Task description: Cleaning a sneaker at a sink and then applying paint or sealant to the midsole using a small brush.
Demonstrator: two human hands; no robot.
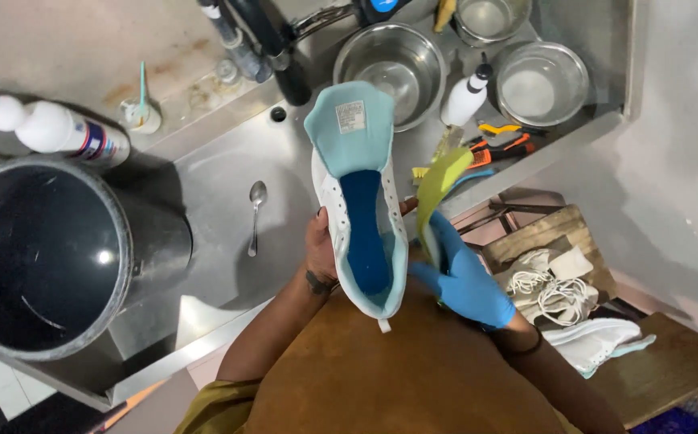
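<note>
Hands holding a shoe and insole over a sink.
Left hand [319,251] grips the white shoe [361,217]; gloved right hand [465,281] pinches a yellow insole [437,189] beside it.

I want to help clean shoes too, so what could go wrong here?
1. The left hand alone holds the white shoe over the wet metal sink; it might slip and fall in.
2. The right hand, in a blue glove, pinches the bent yellow insole loosely; it could drop.
3. The bucket of water sits close by, so a bump might splash it.
</note>
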